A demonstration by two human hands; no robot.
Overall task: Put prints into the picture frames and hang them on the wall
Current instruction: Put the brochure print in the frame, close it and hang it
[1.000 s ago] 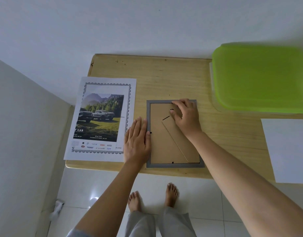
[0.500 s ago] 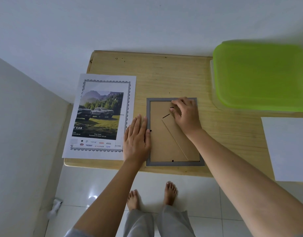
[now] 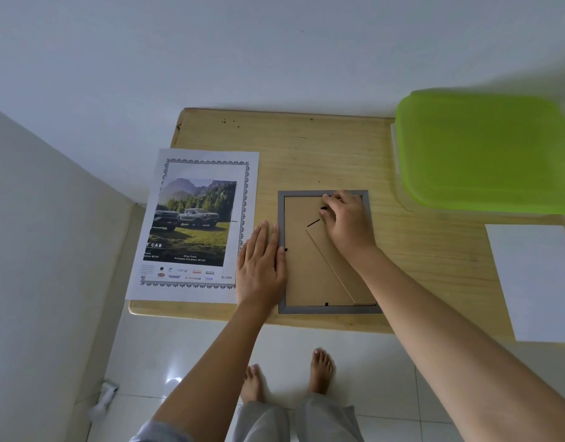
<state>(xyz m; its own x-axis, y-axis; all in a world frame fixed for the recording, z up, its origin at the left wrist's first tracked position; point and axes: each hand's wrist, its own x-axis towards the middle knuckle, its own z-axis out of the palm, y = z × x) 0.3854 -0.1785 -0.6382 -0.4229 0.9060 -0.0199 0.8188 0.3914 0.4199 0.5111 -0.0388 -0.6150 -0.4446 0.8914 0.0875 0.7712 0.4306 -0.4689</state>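
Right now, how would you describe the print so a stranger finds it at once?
Start at the wooden table. On its left end, beside the grey picture frame, lies the print. Unlike the blank white sheet at right, it shows pickup trucks below mountains.

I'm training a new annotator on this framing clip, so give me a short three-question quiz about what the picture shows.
1. True or false: the picture frame lies face down on the table.
2. The left hand: A) hangs below the table, B) rests flat on the frame's left edge, C) is curled into a fist.
3. Which hand pinches the black clip near the frame's top edge?
Key: 1 true; 2 B; 3 the right hand.
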